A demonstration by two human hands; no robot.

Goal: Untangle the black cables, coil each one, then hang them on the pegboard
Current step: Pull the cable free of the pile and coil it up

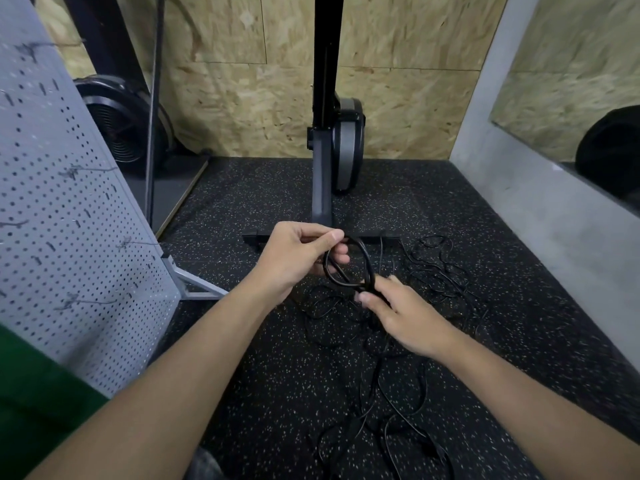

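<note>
A black cable loop (367, 261) is held up between both hands over the speckled floor. My left hand (298, 254) grips the top of the loop with thumb and curled fingers. My right hand (398, 313) pinches the loop's lower end, where the strands cross. More black cables (391, 386) lie tangled on the floor beneath and toward me, and another loose tangle (440, 271) lies to the right. The grey pegboard (69, 216) stands at the left on a metal stand, with several hooks sticking out.
A black exercise machine (329, 140) stands ahead, its crossbar foot (388, 237) just beyond my hands. A fan-like wheel (121, 129) sits behind the pegboard. A grey wall with a mirror (571, 98) runs along the right. The chipboard wall (242, 98) closes the back.
</note>
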